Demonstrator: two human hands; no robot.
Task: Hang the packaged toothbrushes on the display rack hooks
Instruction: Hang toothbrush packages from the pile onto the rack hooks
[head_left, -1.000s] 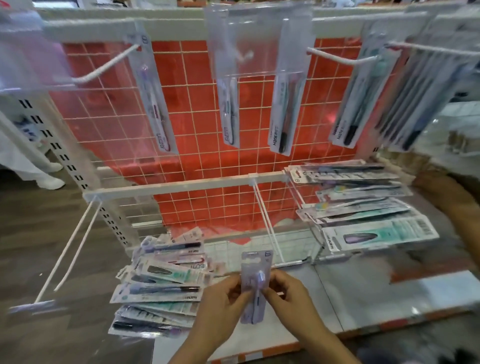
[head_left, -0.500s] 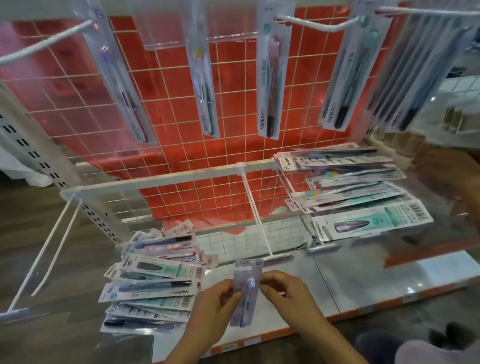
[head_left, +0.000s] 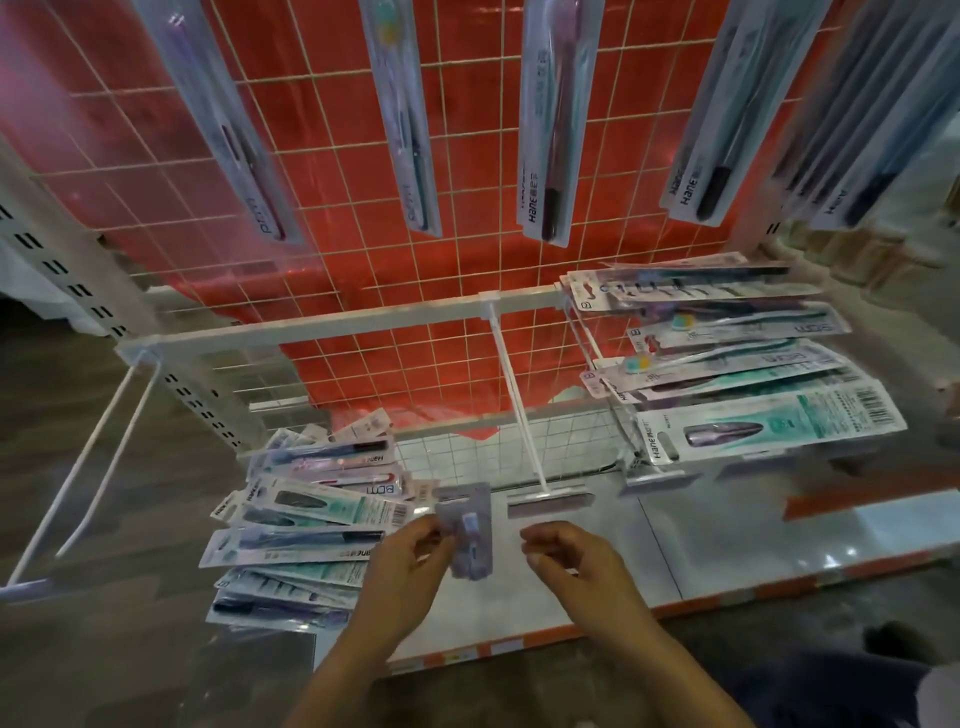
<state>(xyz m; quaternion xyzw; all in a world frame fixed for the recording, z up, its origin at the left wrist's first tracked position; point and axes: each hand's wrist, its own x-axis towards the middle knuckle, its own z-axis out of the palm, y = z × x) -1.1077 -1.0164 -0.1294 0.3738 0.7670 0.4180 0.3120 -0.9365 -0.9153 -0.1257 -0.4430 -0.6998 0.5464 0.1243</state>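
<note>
Our left hand (head_left: 410, 566) pinches a packaged toothbrush (head_left: 467, 535) below the empty hook (head_left: 517, 400), our right hand (head_left: 576, 564) loosely curled, holding nothing.

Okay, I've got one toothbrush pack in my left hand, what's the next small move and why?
Probably lift the pack up and forward to the tip of the bare middle hook just beyond it. Your left hand pinches the pack alone, your right hand hovers beside it holding nothing, and that hook carries no packs, so the right hand could steady the top for threading.
</note>
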